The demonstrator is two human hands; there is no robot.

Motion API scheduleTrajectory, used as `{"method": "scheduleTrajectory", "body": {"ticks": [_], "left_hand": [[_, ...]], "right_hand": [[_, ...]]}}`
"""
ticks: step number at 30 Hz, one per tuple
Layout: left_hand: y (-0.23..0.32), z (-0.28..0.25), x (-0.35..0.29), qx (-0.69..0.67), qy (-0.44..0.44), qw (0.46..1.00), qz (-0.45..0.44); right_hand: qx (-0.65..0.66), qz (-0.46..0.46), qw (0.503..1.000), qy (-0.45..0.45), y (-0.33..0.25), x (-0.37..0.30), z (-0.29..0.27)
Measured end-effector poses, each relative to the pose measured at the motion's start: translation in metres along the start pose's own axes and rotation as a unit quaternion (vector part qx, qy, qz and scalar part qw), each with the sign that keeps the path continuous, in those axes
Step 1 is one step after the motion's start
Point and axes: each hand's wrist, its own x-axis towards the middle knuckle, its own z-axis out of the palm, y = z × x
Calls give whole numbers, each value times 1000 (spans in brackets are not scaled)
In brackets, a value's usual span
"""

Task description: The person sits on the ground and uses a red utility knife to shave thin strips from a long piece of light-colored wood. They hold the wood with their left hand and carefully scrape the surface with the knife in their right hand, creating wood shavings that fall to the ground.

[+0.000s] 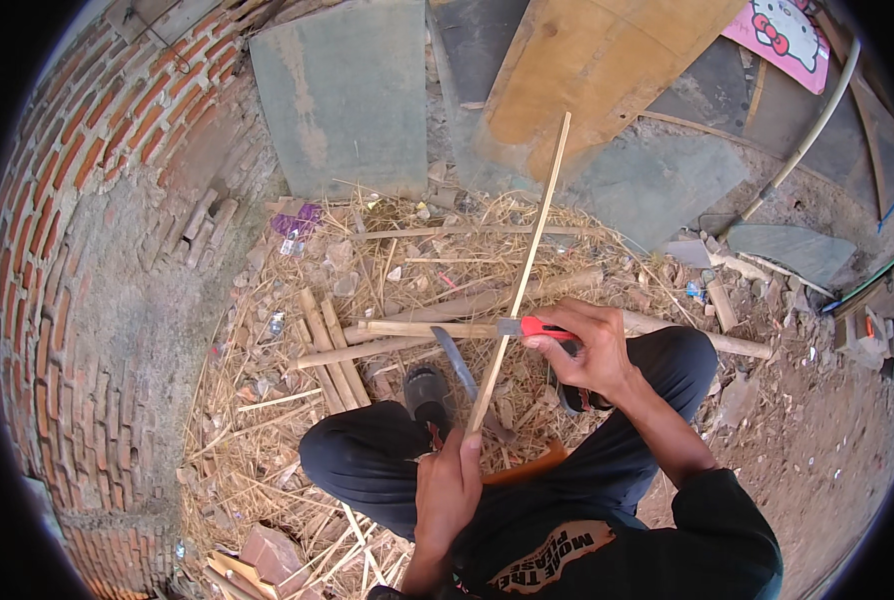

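A long, thin strip of pale wood or bamboo (539, 225) slants up and away from between my knees. My left hand (448, 490) is closed around its near end. In my right hand (597, 350) is a red and black utility knife (545, 327), fingers wrapped round the handle. The blade lies across the strip around its middle and touches it. Beneath the strip, a long dark blade (455, 362) rests on the littered ground between my feet; its handle end is hard to make out. Part of an orange object (530, 466) shows between my legs.
Wooden sticks (337, 345) and a thicker pole (742, 346) lie on straw and shavings ahead of my feet. A rough brick wall (72, 340) stands at left. Grey panels (347, 110), a tan board (607, 65) and a pale pipe (809, 140) are at the far side.
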Motion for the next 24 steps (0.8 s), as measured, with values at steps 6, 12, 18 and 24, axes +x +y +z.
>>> {"method": "scheduleTrajectory", "body": {"ticks": [6,12,18,24], "left_hand": [[-10,0,-22,30,-37,998,-40],[-33,-9,-45,31,-85,994,-61],[-60,-23,-72,-28,-143,987,-60],[-70,-17,-31,-174,-80,969,-155]], "right_hand": [[-94,65,991,66,47,39,-33],[-150,118,976,105,88,65,-57],[-227,297,927,39,129,69,-116],[-226,269,933,-72,101,59,-120]]}}
